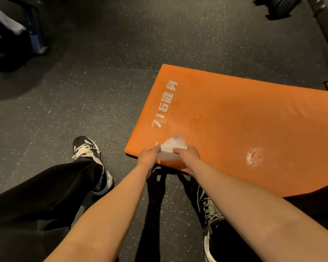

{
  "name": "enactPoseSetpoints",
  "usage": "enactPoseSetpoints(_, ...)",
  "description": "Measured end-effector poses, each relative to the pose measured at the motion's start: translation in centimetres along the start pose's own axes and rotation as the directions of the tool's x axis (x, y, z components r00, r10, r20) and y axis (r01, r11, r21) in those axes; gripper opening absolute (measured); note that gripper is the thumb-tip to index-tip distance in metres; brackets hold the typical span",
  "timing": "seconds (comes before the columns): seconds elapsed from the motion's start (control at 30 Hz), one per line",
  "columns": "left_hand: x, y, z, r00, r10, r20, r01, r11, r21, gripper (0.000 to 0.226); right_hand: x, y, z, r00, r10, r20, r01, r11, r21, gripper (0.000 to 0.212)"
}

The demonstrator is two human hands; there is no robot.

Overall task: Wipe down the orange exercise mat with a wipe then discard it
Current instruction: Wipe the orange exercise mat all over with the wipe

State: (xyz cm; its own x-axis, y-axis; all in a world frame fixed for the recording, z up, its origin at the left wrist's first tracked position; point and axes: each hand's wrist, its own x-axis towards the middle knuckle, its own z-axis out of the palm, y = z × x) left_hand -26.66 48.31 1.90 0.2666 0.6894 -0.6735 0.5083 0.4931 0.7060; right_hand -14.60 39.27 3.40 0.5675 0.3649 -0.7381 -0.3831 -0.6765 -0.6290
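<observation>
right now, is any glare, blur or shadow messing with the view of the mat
Head view: a bright glare patch sits on the orange mat, right of the wipe; head view: dark shadows fall on the floor below the mat's near edge; head view: the top-left corner is blurred.

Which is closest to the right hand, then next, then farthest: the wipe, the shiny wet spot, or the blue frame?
1. wipe, in the right hand
2. shiny wet spot, rightward on the mat
3. blue frame, far upper left
</observation>
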Motion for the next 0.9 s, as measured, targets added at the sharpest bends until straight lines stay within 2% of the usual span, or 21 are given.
enactPoseSetpoints(0.03,-0.2,0.1,0.1,1.0,0.014,0.006,-0.014,1.0,-0.019,0.033,0.0,0.0,-0.2,1.0,-0.012,-0.009,0.012,1.0,0.01,0.055)
enactPoseSetpoints(0.1,-0.6,0.4,0.4,0.999,0.047,0.002,-0.047,0.999,-0.007,0.034,-0.1,0.0,-0.6,0.999,-0.04,-0.031,0.04,0.999,0.014,0.062)
enactPoseSetpoints(0.2,-1.5,0.9,0.6,0.993,0.118,-0.025,-0.117,0.992,0.045,0.017,-0.7,-0.1,-0.7,0.993,-0.12,-0.015,0.119,0.993,-0.011,0.064)
enactPoseSetpoints(0.3,-2.7,1.4,0.7,0.986,0.168,-0.019,-0.167,0.985,0.035,0.04,-1.3,-0.3,-0.9,0.98,-0.199,0.021,0.2,0.977,-0.075,0.041)
enactPoseSetpoints(0.4,-3.6,1.7,0.2,0.975,0.221,-0.02,-0.219,0.974,0.06,0.057,-1.9,-0.4,-0.8,0.977,-0.209,0.044,0.212,0.976,-0.054,0.038)
enactPoseSetpoints(0.5,-4.2,1.9,0.3,0.976,0.215,-0.02,-0.209,0.965,0.16,0.053,-2.4,-0.8,-0.5,0.977,-0.19,0.093,0.194,0.98,-0.037,0.048)
enactPoseSetpoints(0.57,-4.4,2.0,1.2,0.977,0.2,0.067,-0.211,0.938,0.275,0.053,-2.4,-1.4,-0.3,0.971,-0.204,0.121,0.213,0.974,-0.072,0.051)
enactPoseSetpoints(0.63,-4.1,1.7,2.1,0.959,0.222,0.176,-0.277,0.86,0.428,0.055,-1.7,-1.9,-0.2,0.974,-0.202,0.108,0.216,0.966,-0.141,0.047)
enactPoseSetpoints(0.67,-3.7,1.4,2.2,0.951,0.244,0.187,-0.305,0.833,0.462,0.053,-1.2,-2.0,-0.1,0.977,-0.194,0.084,0.206,0.962,-0.181,0.041)
enactPoseSetpoints(0.73,-2.9,0.9,2.0,0.953,0.276,0.124,-0.302,0.832,0.465,0.042,-0.4,-2.1,-0.1,0.984,-0.176,0.009,0.172,0.95,-0.259,0.027)
enactPoseSetpoints(0.9,-0.8,0.4,0.9,0.961,0.278,-0.01,-0.253,0.888,0.383,0.016,1.6,-1.4,0.1,0.981,-0.183,-0.068,0.138,0.897,-0.42,0.02)
